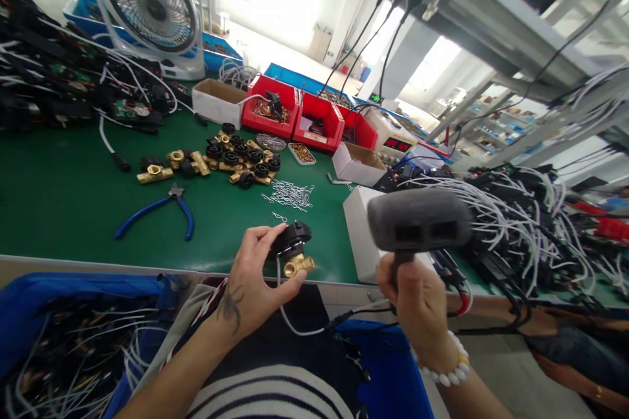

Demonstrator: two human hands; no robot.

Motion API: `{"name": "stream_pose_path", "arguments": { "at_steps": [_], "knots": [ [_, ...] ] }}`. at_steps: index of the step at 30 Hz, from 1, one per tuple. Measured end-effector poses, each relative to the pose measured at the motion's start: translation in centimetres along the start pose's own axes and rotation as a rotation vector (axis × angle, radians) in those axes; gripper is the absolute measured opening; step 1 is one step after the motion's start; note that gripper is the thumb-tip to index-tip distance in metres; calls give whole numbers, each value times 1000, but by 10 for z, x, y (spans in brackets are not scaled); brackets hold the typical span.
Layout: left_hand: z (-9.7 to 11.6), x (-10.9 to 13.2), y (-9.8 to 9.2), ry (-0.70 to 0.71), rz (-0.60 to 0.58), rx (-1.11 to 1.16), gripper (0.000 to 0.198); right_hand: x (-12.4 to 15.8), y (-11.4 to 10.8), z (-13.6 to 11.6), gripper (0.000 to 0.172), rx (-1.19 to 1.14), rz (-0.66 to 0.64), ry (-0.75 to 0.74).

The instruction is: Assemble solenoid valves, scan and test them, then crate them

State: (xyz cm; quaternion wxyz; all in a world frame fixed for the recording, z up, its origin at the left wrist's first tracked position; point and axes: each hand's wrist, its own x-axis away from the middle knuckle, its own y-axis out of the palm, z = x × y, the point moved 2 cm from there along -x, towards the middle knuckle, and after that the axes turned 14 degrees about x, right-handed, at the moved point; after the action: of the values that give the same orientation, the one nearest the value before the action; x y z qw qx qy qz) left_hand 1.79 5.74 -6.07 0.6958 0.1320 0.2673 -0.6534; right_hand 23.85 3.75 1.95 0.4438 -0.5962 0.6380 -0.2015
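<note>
My left hand is closed around a brass valve at the front edge of the table, steadying it between thumb and fingers. A black round cap with a metal clip sits on top of the valve, and a white cable hangs below it. My right hand grips a rubber mallet by its handle, its dark grey head raised to the right of the valve. Just beyond the left fingers lie a single wire clip and a pile of wire clips.
Blue-handled pliers and several brass fittings lie on the green table. Red bins and a fan line the back. A white box and cabled parts are at right, blue crates below.
</note>
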Motion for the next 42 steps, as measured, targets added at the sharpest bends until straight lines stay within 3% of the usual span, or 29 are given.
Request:
{"name": "stream_pose_path", "arguments": {
  "at_steps": [4, 9, 14, 19, 24, 29, 30, 34, 39, 42],
  "knots": [
    [0, 0, 1, 24, 5, -7, 56, -2, 6, -1, 56, 240, -251, -57],
    [-1, 1, 1, 17, -10, -19, 57, -2, 1, 2, 57, -65, -44, 19],
    [0, 0, 2, 33, 6, -29, 56, 0, 7, 2, 57, 151, -302, 1],
    [0, -1, 1, 34, -2, -46, 57, -3, -3, 1, 61, -116, -68, 43],
    [-1, 0, 2, 38, 12, -21, 57, -5, 6, -2, 57, 116, -387, 40],
    [-1, 0, 2, 25, 0, -17, 58, -4, 2, 6, 60, -162, -97, 100],
    [-1, 0, 2, 22, 4, -16, 58, -4, 4, 6, 59, -153, -111, 105],
    [0, -1, 2, 40, 20, -16, 56, -5, 10, 1, 54, 95, -372, 48],
    [-1, 1, 3, 19, 55, 55, 51, -8, 6, 4, 60, -108, -170, 105],
    [-1, 1, 3, 23, 77, 81, 41, -4, 19, 6, 58, -12, -317, 84]
  ]
}}
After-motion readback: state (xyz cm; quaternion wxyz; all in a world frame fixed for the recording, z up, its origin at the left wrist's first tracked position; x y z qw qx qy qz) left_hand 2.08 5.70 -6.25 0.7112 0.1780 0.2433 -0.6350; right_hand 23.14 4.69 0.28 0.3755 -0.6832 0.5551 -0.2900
